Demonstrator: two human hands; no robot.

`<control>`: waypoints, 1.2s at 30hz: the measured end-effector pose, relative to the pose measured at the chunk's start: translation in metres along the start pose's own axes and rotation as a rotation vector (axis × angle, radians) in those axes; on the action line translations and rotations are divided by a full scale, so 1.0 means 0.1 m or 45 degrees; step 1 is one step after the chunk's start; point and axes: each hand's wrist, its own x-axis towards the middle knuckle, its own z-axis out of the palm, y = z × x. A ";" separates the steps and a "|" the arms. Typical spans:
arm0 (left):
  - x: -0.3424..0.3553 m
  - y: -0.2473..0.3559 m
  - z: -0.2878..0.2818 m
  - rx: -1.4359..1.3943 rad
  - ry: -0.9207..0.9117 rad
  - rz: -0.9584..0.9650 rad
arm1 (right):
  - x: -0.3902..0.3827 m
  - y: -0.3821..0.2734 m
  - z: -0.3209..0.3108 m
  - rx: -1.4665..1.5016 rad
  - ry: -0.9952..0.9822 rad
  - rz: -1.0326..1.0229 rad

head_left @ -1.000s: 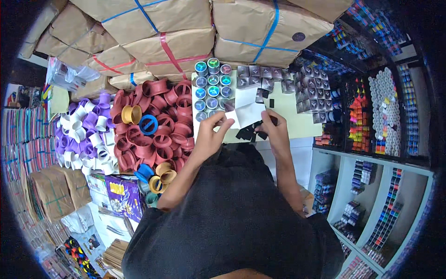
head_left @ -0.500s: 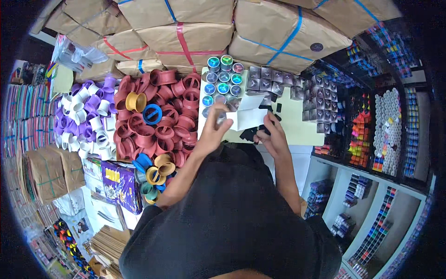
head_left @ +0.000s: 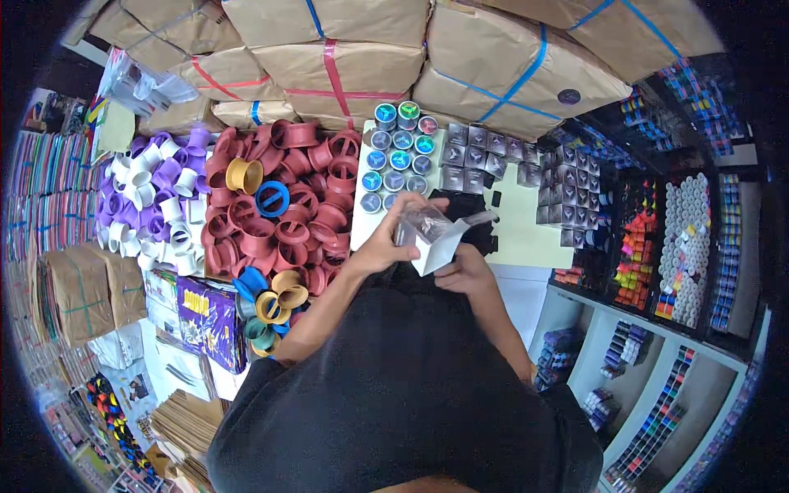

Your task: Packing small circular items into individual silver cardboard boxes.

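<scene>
A small cardboard box [head_left: 427, 230], white inside with a grey printed side, is tilted in front of my chest. Its white end faces me and a flap stands out on the right. My left hand [head_left: 386, 242] is wrapped around the box from the left, fingers over its far side. At its lower right, my right hand [head_left: 464, 271] has curled fingers against the box; the fingertips are partly hidden. Beyond the hands stand round spools [head_left: 401, 140] with shiny green, blue and silver tops, beside finished small dark boxes [head_left: 474, 156]. Small black pieces [head_left: 470, 205] lie behind the box.
To the left are piles of red plastic spools [head_left: 283, 205] and white and purple ones [head_left: 156, 193]. Large brown paper-wrapped parcels [head_left: 345, 78] line the back of the pale table [head_left: 526, 242]. Stacked dark boxes [head_left: 569, 193] and shelves [head_left: 657, 320] of goods stand on the right.
The white card held between both hands is now a squared box, turned so its printed side shows. My left hand has wrapped around it; my right hand has moved lower and slightly left.
</scene>
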 end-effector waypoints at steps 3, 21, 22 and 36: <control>0.00 0.05 0.03 -0.192 -0.114 -0.009 | 0.04 0.00 0.07 0.240 -0.078 0.059; -1.05 -0.09 -0.39 -1.362 0.780 0.274 | 2.21 -2.39 -0.13 -3.094 0.963 -0.953; -1.13 -0.11 -0.40 -1.304 0.818 0.284 | 2.30 -2.30 -0.01 -3.166 0.993 -0.866; -0.94 -0.22 -0.22 -1.255 0.913 0.233 | 1.92 -2.07 0.16 -3.117 1.445 -0.764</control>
